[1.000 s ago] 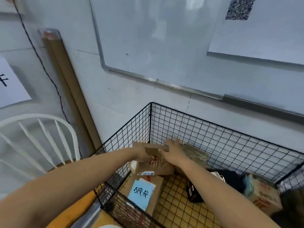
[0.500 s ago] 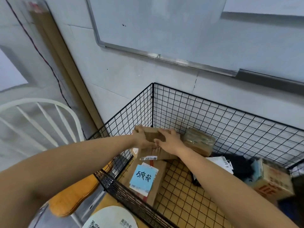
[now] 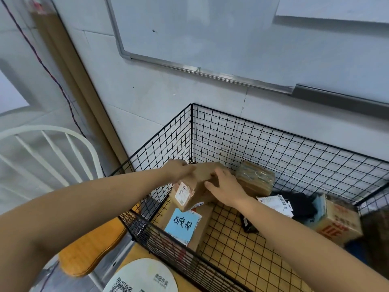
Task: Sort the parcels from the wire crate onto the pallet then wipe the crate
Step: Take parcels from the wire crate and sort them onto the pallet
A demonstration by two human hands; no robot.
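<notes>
At back corner of wire crate (image 3: pixel 305 165), I hold brown box (image 3: pixel 196 185) with both hands: left hand (image 3: pixel 179 169) grips top, right hand (image 3: pixel 225 186) wraps side, likely to lift it out.

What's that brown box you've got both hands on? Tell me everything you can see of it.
The brown box is an oblong parcel of plain cardboard, closed, with a white printed label on its near end. It is tilted, that end lowest, in the back left corner of the wire crate. The left hand grips its upper end and the right hand its right side. It hangs over a flat parcel with a blue note; whether they touch is unclear.
</notes>
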